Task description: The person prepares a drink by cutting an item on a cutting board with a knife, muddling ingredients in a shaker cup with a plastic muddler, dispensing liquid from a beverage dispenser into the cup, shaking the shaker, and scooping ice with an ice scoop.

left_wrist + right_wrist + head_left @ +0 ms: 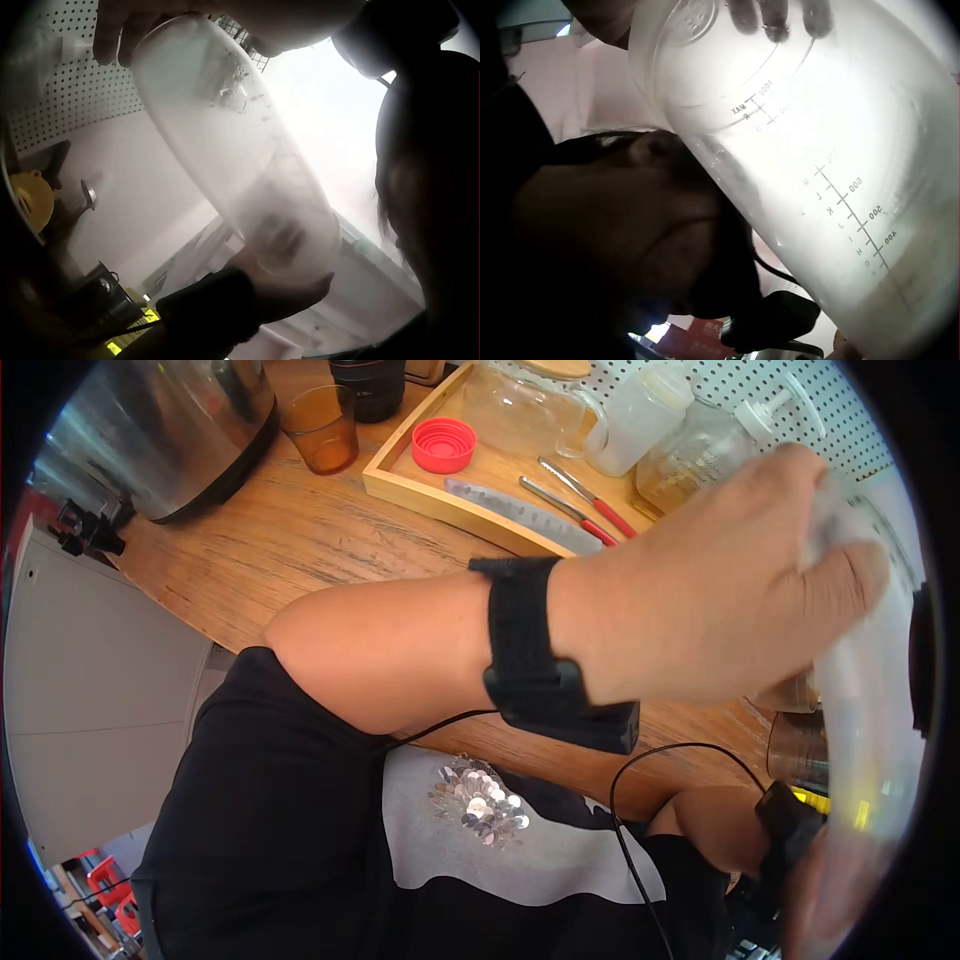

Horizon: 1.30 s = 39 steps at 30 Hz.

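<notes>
My left hand [710, 585], wearing a black wrist strap, reaches across to the right and grips one end of a translucent plastic measuring jug [868, 710]. The jug is tilted, and its far right edge is cut off by the head view. At the lower end, my right hand [812, 895] holds the jug; it is blurred in the head view. In the left wrist view, the right hand [289, 292] cups that end from below. A printed scale shows in the right wrist view on the jug wall [795, 202], with droplets on it and fingers visible through it.
A wooden tray [430, 498] holds a knife [520, 512], red-handled tools, a red collapsible cup [444, 444], a glass pitcher and bottles. An amber glass [322, 430] and a metal pot [165, 435] stand left. A black cable [625, 840] loops over the lap.
</notes>
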Available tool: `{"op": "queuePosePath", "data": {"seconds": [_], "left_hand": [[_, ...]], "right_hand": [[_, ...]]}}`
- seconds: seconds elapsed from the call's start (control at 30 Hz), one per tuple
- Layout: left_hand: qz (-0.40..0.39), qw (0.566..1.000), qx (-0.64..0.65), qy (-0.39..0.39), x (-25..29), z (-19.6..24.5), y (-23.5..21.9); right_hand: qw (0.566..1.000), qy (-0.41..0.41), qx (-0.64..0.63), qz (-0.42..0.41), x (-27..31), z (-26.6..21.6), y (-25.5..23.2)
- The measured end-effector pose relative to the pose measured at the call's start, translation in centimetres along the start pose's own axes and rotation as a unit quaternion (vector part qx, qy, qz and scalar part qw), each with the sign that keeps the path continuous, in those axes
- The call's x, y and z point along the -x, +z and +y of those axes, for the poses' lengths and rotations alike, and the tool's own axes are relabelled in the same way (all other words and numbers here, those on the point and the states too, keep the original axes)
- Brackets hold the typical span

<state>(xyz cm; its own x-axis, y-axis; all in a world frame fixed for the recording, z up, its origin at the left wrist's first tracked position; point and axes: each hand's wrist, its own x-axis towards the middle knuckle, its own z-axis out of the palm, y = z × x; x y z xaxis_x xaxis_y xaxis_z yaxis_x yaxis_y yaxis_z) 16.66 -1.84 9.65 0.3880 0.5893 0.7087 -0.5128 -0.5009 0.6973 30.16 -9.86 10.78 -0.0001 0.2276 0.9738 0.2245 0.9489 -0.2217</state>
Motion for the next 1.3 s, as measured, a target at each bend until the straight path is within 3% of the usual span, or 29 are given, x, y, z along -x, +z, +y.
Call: {"op": "queuePosePath", "data": {"seconds": [0.07,0.13,0.17,0.23,0.27,0.3,0.33,0.37,0.4,0.47,0.53,0.6,0.63,0.67,0.7,0.73,0.77,0.8,0.83,0.87,0.93,1.0,1.1,1.13,1.17,1.2,1.23,1.3], "left_hand": [[0.068,0.996,-0.060,0.019,0.1,0.0,0.4],[0.083,0.989,-0.079,-0.095,-0.2,-1.4,-1.3],[0.116,0.987,-0.040,-0.106,-0.6,-3.9,-2.5],[0.154,0.982,-0.004,-0.113,-1.0,-6.0,-3.0],[0.148,0.974,-0.170,0.020,-1.0,-5.9,-2.8],[0.132,0.924,-0.327,0.150,-0.8,-5.8,-2.6],[0.109,0.971,-0.208,0.054,-0.6,-3.4,-1.7],[0.084,0.992,-0.080,-0.043,-0.3,-0.9,-0.8],[0.082,0.993,-0.076,-0.045,-0.2,-1.2,-0.3],[0.148,0.967,-0.161,0.134,-0.5,-1.7,0.6],[0.097,0.982,-0.157,-0.028,-0.5,-2.4,-1.9],[0.136,0.975,-0.049,-0.168,-0.7,-4.6,-3.0],[0.139,0.975,-0.050,-0.166,-0.6,-4.3,-2.9],[0.122,0.981,-0.046,-0.146,-0.4,-3.7,-2.6],[0.103,0.985,-0.043,-0.129,-0.3,-3.2,-2.2],[0.114,0.991,-0.032,-0.062,-0.4,-3.0,-1.2],[0.124,0.992,-0.018,0.004,-0.4,-2.9,-0.1],[0.123,0.992,-0.014,0.000,-0.3,-2.6,0.6],[0.144,0.984,-0.084,0.065,-0.2,-2.2,1.1],[0.164,0.965,-0.155,0.133,-0.3,-1.7,1.3],[0.134,0.990,0.012,0.029,-0.6,-2.5,0.1],[0.083,0.980,-0.067,-0.170,-0.4,-3.3,-2.7],[0.098,0.976,-0.161,-0.108,-0.3,-6.1,-3.2],[0.081,0.977,-0.102,-0.166,-0.3,-3.5,-2.3],[0.091,0.989,-0.063,-0.103,-0.3,-2.7,-1.3],[0.100,0.994,-0.021,-0.039,-0.2,-2.3,-0.4],[0.100,0.994,-0.019,-0.042,0.0,-1.9,0.1],[0.128,0.981,-0.131,0.058,0.0,-1.1,0.7]], "right_hand": [[0.999,0.018,-0.015,-0.039,-0.5,0.0,-2.3],[0.996,0.038,-0.030,-0.075,-1.2,0.2,-6.2],[0.994,0.048,-0.039,-0.095,-2.1,1.7,-11.2],[0.986,0.068,-0.061,-0.138,-3.3,3.9,-11.3],[0.982,0.080,-0.072,-0.157,-3.4,4.3,-12.8],[0.977,0.093,-0.083,-0.173,-2.9,3.2,-21.7],[0.971,0.110,-0.091,-0.190,-1.8,1.7,-13.4],[0.965,0.128,-0.097,-0.208,-0.6,0.0,1.7],[0.958,0.143,-0.103,-0.227,-0.6,0.0,0.6],[0.945,0.163,-0.113,-0.261,-0.9,-0.4,-5.3],[0.932,0.179,-0.123,-0.292,-1.6,-0.3,-11.7],[0.914,0.195,-0.138,-0.329,-2.8,1.5,-13.5],[0.913,0.194,-0.140,-0.331,-3.6,0.4,-13.9],[0.872,0.141,0.080,-0.461,-4.8,-2.4,-14.9],[0.772,0.079,0.295,-0.557,-6.0,-5.7,-16.1],[0.617,0.017,0.488,-0.617,-7.0,-8.4,-17.4],[0.417,-0.047,0.647,-0.637,-7.4,-9.5,-18.2],[0.759,-0.174,0.460,-0.427,-5.1,-7.8,-19.8],[0.939,-0.265,0.179,-0.123,-3.0,-6.0,-20.7],[0.938,-0.267,0.181,-0.123,-3.0,-6.1,-21.4],[0.870,-0.287,0.289,-0.277,-3.4,-6.4,-21.1],[0.769,-0.296,0.381,-0.420,-4.2,-6.6,-20.5],[0.564,-0.288,0.485,-0.603,-6.6,-6.7,-19.1],[0.485,-0.277,0.513,-0.652,-7.6,-7.1,-18.5],[0.401,-0.261,0.534,-0.697,-9.0,-7.6,-17.8],[0.401,-0.257,0.531,-0.700,-9.0,-7.5,-17.9],[0.396,-0.257,0.526,-0.708,-9.1,-7.5,-18.0],[0.384,-0.260,0.520,-0.717,-9.5,-7.9,-18.1]]}}
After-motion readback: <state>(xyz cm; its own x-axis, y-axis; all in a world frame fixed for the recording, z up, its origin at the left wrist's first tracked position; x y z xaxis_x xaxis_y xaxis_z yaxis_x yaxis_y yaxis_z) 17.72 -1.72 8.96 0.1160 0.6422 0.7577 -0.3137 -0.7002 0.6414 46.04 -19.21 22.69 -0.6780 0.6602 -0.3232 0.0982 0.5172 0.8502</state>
